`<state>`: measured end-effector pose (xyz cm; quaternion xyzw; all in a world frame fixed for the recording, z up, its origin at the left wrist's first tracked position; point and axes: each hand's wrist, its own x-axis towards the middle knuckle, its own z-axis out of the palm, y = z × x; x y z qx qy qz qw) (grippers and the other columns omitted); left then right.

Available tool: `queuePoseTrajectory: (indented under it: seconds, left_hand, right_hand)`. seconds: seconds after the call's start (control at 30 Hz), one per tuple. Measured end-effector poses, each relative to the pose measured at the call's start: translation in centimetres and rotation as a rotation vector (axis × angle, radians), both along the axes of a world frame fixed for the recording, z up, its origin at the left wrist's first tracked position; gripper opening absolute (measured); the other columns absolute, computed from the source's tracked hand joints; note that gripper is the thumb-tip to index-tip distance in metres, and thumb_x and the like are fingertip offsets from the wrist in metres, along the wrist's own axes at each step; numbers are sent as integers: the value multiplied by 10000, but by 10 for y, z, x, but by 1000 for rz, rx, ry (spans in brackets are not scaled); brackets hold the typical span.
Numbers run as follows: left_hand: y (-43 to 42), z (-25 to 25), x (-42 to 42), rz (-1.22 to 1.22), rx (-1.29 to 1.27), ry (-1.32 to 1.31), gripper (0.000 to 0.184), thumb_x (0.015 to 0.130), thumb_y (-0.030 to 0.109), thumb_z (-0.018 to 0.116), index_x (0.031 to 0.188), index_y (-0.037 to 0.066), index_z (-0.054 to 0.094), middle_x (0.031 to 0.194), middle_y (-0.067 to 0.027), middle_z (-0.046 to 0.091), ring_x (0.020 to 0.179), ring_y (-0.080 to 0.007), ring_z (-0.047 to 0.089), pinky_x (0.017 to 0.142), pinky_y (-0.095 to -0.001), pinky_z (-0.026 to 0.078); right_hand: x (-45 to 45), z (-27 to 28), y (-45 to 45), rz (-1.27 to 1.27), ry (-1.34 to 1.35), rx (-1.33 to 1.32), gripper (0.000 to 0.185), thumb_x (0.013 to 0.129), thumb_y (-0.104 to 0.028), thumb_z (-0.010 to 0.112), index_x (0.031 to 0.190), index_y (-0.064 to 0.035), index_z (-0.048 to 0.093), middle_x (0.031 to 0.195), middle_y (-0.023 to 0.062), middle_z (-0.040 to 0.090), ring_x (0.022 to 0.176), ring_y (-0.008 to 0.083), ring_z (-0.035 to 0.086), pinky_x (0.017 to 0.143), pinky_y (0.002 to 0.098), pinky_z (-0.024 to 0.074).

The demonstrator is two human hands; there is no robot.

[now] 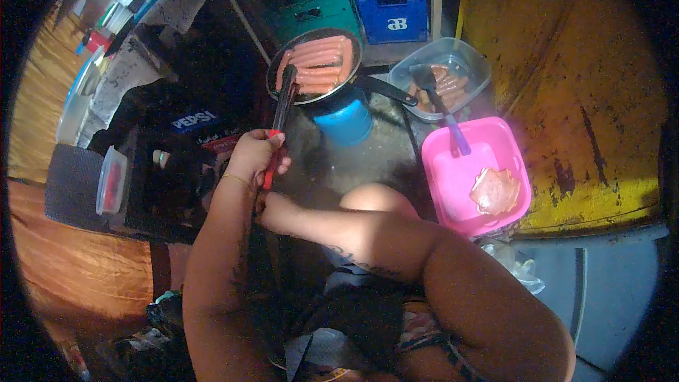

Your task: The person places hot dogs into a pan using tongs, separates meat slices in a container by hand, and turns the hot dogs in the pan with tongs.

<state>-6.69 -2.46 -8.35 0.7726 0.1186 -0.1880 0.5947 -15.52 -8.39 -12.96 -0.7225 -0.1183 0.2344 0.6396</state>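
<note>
My left hand (254,155) is closed around red-handled tongs (283,106), which point up and away from me. Their dark tips reach the near left side of a frying pan (359,64). Several pink hot dogs (318,60) lie side by side in the pan; whether the tongs grip one I cannot tell. The pan sits above a blue cylinder (344,124), its black handle pointing right. Just below the tongs' red grip, my right hand (278,213) is closed, and what it holds, if anything, is hidden.
Right of the pan, a clear plastic tub (477,74) holds sausages and a spatula (438,102) with a purple handle. A pink basin (438,184) with a crumpled wrapper (495,191) stands nearer me. Behind are a blue crate (396,18) and green crates (311,3).
</note>
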Motion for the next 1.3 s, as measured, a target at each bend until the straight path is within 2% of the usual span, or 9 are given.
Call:
queuePoseTrajectory:
  seconds: [0.07, 0.17, 0.27, 0.37, 0.6, 0.87, 0.97, 1.2, 1.3]
  left_hand:
    - [-6, 8, -5, -17, 161, -34, 207, 894, 147, 605, 1019, -2, 534, 728, -87, 574, 553, -187, 588, 432, -304, 487]
    - [-9, 17, -8, -81, 494, -141, 292, 879, 195, 630, 1048, -35, 568, 796, -142, 631, 672, -254, 638, 557, -356, 521]
    - [-5, 30, -8, -230, 833, -292, 359, 860, 264, 647, 1029, -49, 602, 897, -212, 656, 835, -328, 649, 729, -403, 508]
    - [-13, 55, -19, -296, 1013, -325, 354, 853, 293, 639, 962, -43, 630, 961, -254, 641, 935, -381, 620, 832, -424, 466]
    - [1, 59, -21, -284, 1165, -424, 291, 823, 226, 651, 970, -21, 605, 957, -251, 639, 941, -406, 603, 823, -448, 473]
    - [9, 43, -21, -346, 1242, -500, 257, 788, 154, 667, 972, 2, 572, 937, -244, 637, 909, -401, 614, 786, -460, 492]
    - [3, 44, -24, -357, 1348, -674, 255, 781, 125, 659, 988, 12, 564, 939, -216, 630, 886, -396, 623, 772, -450, 509]
    - [-35, 60, -6, -421, 1692, -844, 173, 856, 105, 484, 987, 43, 580, 926, -148, 632, 816, -301, 669, 651, -413, 553]
    - [-48, 64, 6, -439, 1768, -951, 189, 852, 111, 498, 1002, 49, 595, 936, -120, 640, 812, -277, 672, 644, -394, 553]
  right_hand:
    - [1, 0, -1, 4, 1, 13, 213, 734, -139, 684, 907, -69, 582, 861, 126, 614, 818, 258, 586, 692, 390, 463]
    - [4, -6, 2, -22, -3, 10, 207, 730, -154, 697, 887, -69, 592, 842, 126, 617, 800, 256, 585, 683, 387, 463]
    - [9, -22, 11, -42, 7, -21, 201, 727, -161, 704, 869, -67, 598, 827, 127, 622, 790, 254, 586, 677, 385, 463]
    - [6, -14, 7, -42, 41, -1, 196, 725, -161, 705, 858, -63, 599, 819, 126, 627, 784, 254, 588, 671, 385, 464]
    - [11, -37, 20, -44, 40, 31, 201, 736, -150, 696, 877, -54, 591, 766, 97, 608, 719, 213, 574, 622, 365, 457]
    - [7, -26, 14, 8, 64, 25, 208, 743, -151, 696, 886, -61, 575, 748, 77, 591, 704, 188, 551, 606, 354, 444]
    - [5, -20, 12, -3, 57, 4, 203, 745, -155, 697, 882, -66, 575, 761, 77, 598, 706, 190, 551, 610, 354, 444]
    - [12, -43, 30, -13, -31, 57, 257, 754, -188, 716, 969, -76, 631, 839, 73, 637, 765, 172, 571, 665, 338, 461]
    - [15, -54, 32, 1, -92, 195, 313, 759, -208, 724, 1033, -81, 643, 874, 62, 649, 794, 168, 575, 704, 321, 462]
